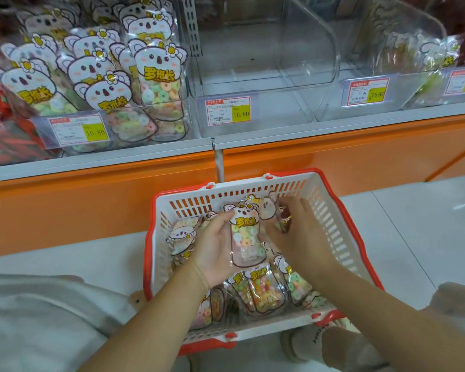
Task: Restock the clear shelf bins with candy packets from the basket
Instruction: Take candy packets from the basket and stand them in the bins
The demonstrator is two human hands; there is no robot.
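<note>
The candy packet [246,234], clear with a koala-head top and pastel rings inside, is upright above the middle of the basket [333,218]. The left hand [215,251] holds it by its left edge, thumb on the front. Just beside it the right hand [298,232] reaches down over a second packet [267,208] at the basket's far wall. The fingers are blurred, so I cannot tell whether they grip it or only touch it.

Under both hands, loose packets [266,291] lie heaped across the basket's bottom, some overlapping. The basket is white with a red rim and stands on the pale floor [414,224], close against the orange panel [333,162] under the shelf. That panel and the grey shelf edge [306,130] lie between the basket and the bins.

On the shelf, the middle bin [320,49] is clear, with a yellow price tag [227,111] on its front. The left bin [183,124] is packed with upright koala packets. The right bin [427,28] shows a few packets behind its tag [365,91]. A shoe [306,342] sits below the basket's near corner.
</note>
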